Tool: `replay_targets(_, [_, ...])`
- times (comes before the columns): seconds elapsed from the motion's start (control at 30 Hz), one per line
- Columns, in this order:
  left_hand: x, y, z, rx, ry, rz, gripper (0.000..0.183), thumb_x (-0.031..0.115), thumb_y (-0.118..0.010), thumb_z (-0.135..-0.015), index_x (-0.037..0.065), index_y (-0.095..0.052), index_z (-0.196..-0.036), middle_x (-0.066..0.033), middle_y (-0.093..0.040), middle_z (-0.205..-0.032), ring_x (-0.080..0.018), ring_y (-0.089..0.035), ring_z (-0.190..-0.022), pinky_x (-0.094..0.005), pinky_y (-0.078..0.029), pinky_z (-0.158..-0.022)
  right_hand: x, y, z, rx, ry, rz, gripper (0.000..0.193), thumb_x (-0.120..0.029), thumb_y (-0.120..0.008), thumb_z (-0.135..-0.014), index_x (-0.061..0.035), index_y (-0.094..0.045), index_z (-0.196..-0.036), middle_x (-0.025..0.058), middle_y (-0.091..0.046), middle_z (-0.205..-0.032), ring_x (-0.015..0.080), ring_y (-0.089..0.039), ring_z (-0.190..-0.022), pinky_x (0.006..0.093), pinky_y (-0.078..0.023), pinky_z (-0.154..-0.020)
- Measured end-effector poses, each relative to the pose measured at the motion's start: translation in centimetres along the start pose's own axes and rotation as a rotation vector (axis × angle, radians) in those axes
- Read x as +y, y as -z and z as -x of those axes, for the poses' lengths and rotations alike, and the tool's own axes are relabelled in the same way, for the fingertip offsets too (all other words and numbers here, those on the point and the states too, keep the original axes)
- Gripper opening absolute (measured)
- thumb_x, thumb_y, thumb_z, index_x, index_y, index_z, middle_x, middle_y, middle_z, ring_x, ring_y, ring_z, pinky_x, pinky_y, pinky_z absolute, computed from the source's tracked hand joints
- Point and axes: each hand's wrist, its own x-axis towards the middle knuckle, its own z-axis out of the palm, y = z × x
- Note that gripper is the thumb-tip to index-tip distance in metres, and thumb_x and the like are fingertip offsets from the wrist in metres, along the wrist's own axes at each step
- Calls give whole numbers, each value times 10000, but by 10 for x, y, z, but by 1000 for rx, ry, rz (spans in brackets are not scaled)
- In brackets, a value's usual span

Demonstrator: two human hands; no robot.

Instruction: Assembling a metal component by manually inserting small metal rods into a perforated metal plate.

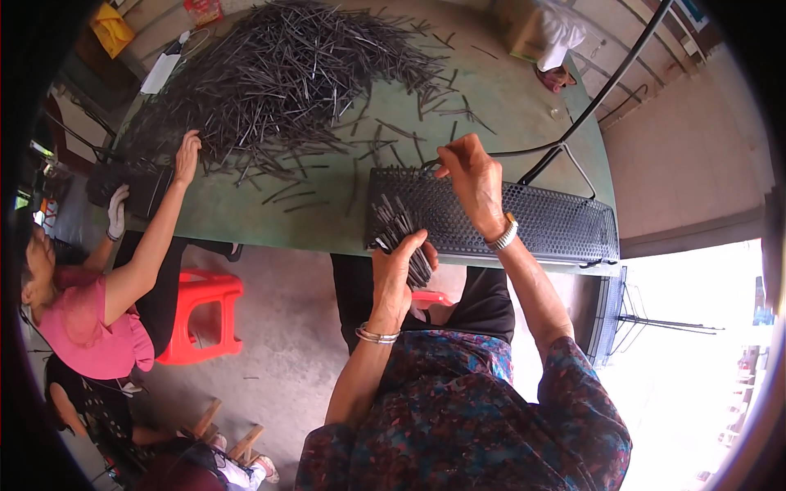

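Observation:
My left hand (399,266) is closed around a bundle of thin black strips (397,222) at the table's near edge. My right hand (472,176) hovers over a long black perforated metal panel (540,219), thumb and fingers pinched together. Whatever is between those fingertips is too small to make out. The panel lies along the near edge of the green table, with a bent black metal rod frame (602,102) rising from it. Beyond it, a large heap of the same black strips (278,74) covers the far left of the tabletop.
Loose strips (401,131) lie scattered around the heap. At left, a co-worker in pink (98,319) reaches toward the heap beside a red plastic stool (201,315). Another perforated panel (607,319) stands on the floor at right. A cardboard box (528,33) sits at the far right.

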Motion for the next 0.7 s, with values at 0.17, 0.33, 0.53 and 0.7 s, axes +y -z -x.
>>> replay_targets(0.17, [0, -7, 3, -3, 5, -18, 161, 130, -680, -822, 15, -623, -723, -70, -614, -616, -137, -559, -482, -265, -447, -476, 38, -15, -1, 11, 122, 160, 126, -102, -644, -876, -14, -554, -872, 82, -643, -725, 140, -665, -630, 255, -488, -565])
replay_targets(0.33, [-5, -1, 0, -65, 20, -54, 162, 136, -683, -820, 11, -631, -730, -63, -619, -621, -131, -556, -480, -262, -439, -474, 49, -14, 6, -58, 347, 420, 145, -156, -669, -864, -22, -625, -898, 94, -618, -718, 172, -643, -661, 303, -486, -594])
replay_targets(0.53, [-4, -3, 3, -92, 67, -117, 161, 153, -680, -822, 21, -638, -741, -63, -630, -631, -122, -553, -482, -249, -429, -481, 14, 14, 13, -298, 45, 312, 243, -209, -692, -853, -41, -675, -1028, 82, -621, -816, 166, -604, -767, 311, -474, -685])
replay_targets(0.7, [-4, -9, 4, -146, 80, -157, 165, 161, -676, -824, 22, -639, -744, -65, -636, -638, -116, -557, -493, -245, -430, -490, 5, 29, 14, -608, -128, -27, 198, -182, -640, -864, -4, -664, -946, 89, -657, -797, 178, -610, -718, 305, -483, -657])
